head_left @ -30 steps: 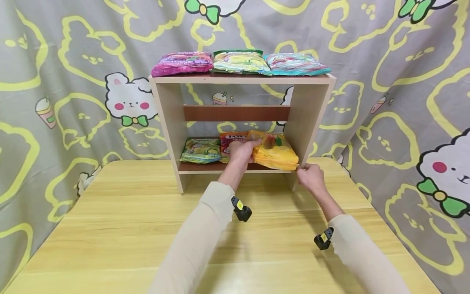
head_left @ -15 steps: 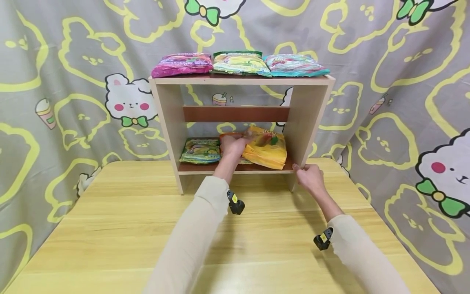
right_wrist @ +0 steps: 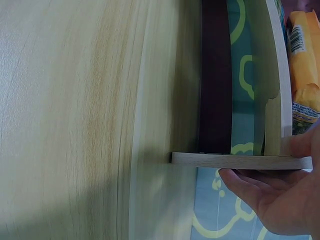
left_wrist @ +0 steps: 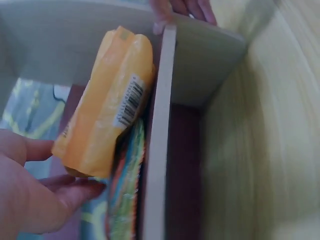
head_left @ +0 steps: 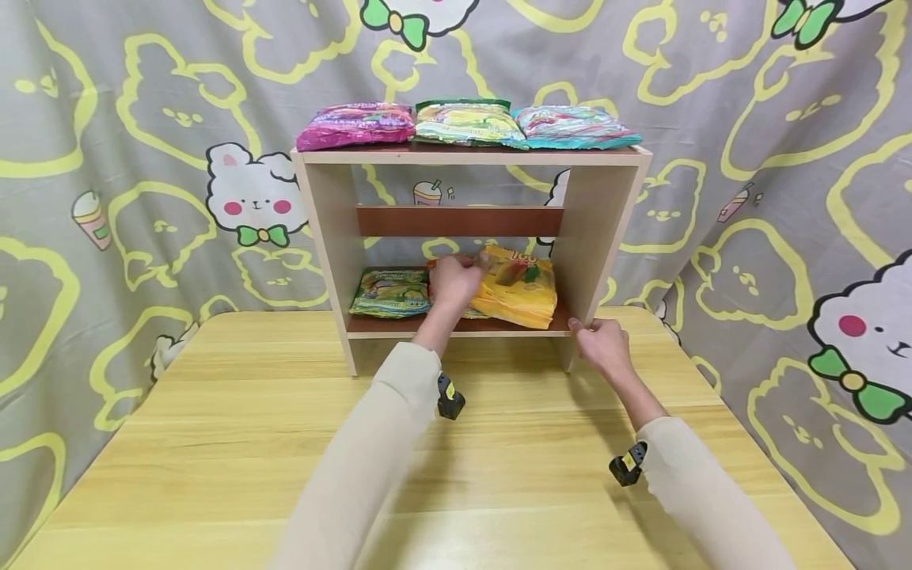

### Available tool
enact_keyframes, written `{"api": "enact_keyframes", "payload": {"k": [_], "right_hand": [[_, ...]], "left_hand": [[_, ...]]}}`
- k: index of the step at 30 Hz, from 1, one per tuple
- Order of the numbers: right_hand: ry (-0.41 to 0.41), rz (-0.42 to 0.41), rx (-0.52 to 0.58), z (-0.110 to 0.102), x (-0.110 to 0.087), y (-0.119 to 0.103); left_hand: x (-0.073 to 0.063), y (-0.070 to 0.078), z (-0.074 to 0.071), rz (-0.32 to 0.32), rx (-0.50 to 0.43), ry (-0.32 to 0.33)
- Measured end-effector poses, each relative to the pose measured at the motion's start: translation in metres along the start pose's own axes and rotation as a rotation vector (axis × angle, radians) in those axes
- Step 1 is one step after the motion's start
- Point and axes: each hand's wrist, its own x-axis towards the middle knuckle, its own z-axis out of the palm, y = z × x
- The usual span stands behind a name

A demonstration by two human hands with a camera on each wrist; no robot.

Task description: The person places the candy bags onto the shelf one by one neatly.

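Note:
My left hand reaches onto the lower shelf and pinches the left end of a yellow candy bag printed with a mango. In the left wrist view the bag's end lies between thumb and fingers, its barcode side showing. The yellow bag is tilted, overlapping another colourful bag underneath, which hand and bag mostly hide in the head view. My right hand grips the rack's right side panel at lower shelf height, thumb inside and fingers outside.
A green candy bag lies at the left of the lower shelf. On the top board rest a purple bag, a green-and-yellow bag and a teal bag. The rack stands on a wooden table before a patterned curtain.
My left hand has moved left and farther in with the yellow bag, whose right end has drawn back from the shelf's front edge. The right hand stays at the side panel.

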Motion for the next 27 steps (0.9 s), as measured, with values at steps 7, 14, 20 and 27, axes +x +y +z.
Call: {"api": "enact_keyframes", "payload": {"k": [7, 14, 20, 27], "right_hand": [[0.002, 0.002, 0.005, 0.001, 0.001, 0.0], [0.002, -0.006, 0.0, -0.001, 0.001, 0.002], [0.005, 0.0, -0.001, -0.001, 0.0, 0.004], [-0.007, 0.018, 0.018, 0.0, 0.001, 0.001]], "left_hand": [[-0.024, 0.016, 0.004, 0.357, 0.432, 0.002], [-0.053, 0.016, 0.021, 0.588, 0.837, -0.017], [-0.061, -0.007, 0.035, 0.724, 1.167, -0.008], [-0.051, -0.031, 0.037, 0.808, 1.252, 0.01]]}}
